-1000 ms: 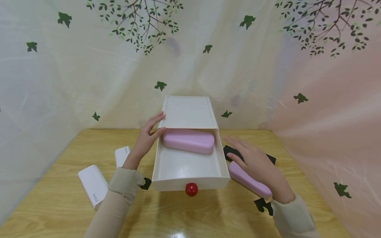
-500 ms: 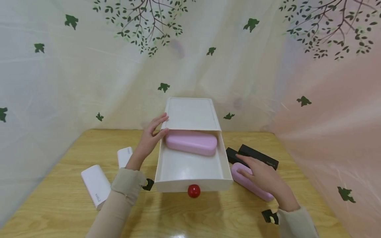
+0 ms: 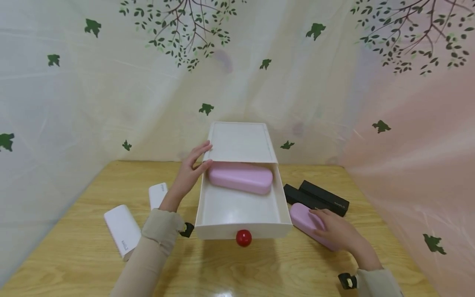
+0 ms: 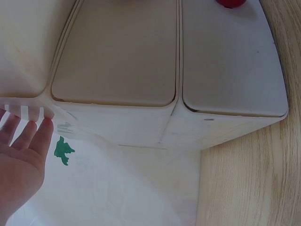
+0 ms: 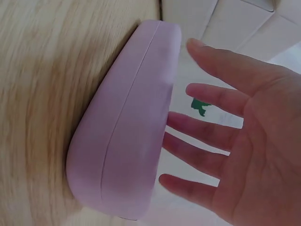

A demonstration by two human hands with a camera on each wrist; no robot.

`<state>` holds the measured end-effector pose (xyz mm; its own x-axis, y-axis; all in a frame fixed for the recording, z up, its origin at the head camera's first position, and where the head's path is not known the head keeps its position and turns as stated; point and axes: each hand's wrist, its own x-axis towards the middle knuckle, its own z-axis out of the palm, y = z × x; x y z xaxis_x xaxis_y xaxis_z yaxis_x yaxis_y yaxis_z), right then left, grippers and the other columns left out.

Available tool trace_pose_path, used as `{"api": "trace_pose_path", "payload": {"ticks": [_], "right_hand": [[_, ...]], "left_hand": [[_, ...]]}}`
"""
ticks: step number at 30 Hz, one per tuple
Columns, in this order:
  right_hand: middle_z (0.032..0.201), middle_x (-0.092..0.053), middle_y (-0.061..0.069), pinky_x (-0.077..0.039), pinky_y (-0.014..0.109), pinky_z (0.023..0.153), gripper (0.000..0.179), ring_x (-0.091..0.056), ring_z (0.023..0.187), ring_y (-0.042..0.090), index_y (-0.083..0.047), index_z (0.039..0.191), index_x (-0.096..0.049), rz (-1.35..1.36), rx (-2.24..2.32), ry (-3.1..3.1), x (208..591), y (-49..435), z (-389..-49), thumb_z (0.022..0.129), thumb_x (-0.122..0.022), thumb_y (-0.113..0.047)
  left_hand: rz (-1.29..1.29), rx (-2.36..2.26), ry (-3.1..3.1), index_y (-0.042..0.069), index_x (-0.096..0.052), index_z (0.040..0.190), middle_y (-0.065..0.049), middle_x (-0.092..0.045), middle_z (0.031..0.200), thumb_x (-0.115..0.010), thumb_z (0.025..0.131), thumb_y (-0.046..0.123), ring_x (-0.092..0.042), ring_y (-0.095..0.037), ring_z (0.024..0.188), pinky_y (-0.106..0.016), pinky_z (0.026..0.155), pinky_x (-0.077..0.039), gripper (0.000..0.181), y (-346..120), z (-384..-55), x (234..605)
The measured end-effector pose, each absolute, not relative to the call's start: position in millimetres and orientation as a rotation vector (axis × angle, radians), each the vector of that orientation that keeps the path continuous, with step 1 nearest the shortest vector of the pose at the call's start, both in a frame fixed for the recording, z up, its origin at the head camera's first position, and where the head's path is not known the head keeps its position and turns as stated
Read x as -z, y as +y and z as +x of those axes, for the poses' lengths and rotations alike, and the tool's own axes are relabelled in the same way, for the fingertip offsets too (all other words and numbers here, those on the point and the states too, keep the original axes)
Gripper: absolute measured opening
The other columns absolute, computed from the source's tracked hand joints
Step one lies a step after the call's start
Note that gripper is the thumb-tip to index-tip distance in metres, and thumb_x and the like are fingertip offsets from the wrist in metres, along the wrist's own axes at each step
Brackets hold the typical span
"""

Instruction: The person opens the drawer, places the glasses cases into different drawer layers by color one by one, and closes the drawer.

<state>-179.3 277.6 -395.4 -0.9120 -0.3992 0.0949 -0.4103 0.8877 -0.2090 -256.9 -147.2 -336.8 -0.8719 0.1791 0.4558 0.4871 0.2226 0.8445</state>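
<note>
A white drawer unit [image 3: 241, 142] stands mid-table with its top drawer [image 3: 237, 208] pulled out; a red knob [image 3: 243, 238] is on the drawer front. One pink glasses case [image 3: 240, 178] lies across the back of that drawer. My left hand [image 3: 186, 177] rests against the unit's upper left side, its fingers spread; the left wrist view shows the fingertips at the raised drawer's edge. Right of the unit, a second pink glasses case [image 3: 301, 215] lies closed on the table. Over it is my right hand [image 3: 339, 231], fingers extended and not curled round it in the right wrist view.
Two long black boxes [image 3: 323, 198] lie behind the second glasses case. On the left are two white power-bank-like blocks [image 3: 122, 231], one partly behind my left forearm. Lower drawers [image 4: 230, 56] sit beneath the open one. A leaf-printed curtain [image 3: 167, 90] hangs behind the table.
My right hand has moved down and toward me, from beside the black boxes to over the pink glasses case on the table. My left hand stays at the unit. The head view has shifted slightly.
</note>
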Motion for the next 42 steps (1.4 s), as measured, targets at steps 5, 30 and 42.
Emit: {"api": "trace_pose_path", "payload": {"ticks": [5,30,42], "right_hand": [[0.12,-0.06,0.027,-0.049,0.061,0.089,0.057,-0.059,0.108,0.045,0.001,0.127,-0.059,0.649,-0.347,-3.025,398,281,-181,0.078,-0.078,-0.018],[0.11,-0.064,0.017,-0.052,0.055,0.088,0.056,-0.06,0.102,0.034,-0.004,0.122,-0.064,0.738,-0.287,-2.926,404,284,-175,0.072,-0.084,-0.019],[0.108,-0.063,0.014,-0.055,0.046,0.067,0.065,-0.062,0.088,0.025,-0.013,0.13,-0.06,0.63,-0.284,-3.026,407,290,-175,0.072,-0.083,-0.03]], "left_hand": [[-0.63,1.699,-2.233,0.008,-0.047,0.143,-0.005,-0.034,0.157,-0.058,0.097,0.012,-0.027,-0.024,0.147,-0.054,0.111,-0.038,0.048,-147,-257,336],[-0.63,1.703,-2.227,0.008,-0.047,0.143,-0.005,-0.034,0.157,-0.057,0.097,0.01,-0.027,-0.024,0.147,-0.053,0.111,-0.037,0.047,-148,-257,336],[-0.635,1.72,-2.226,0.008,-0.048,0.142,-0.004,-0.034,0.157,-0.057,0.097,0.011,-0.027,-0.022,0.147,-0.053,0.111,-0.038,0.047,-147,-256,335]]}}
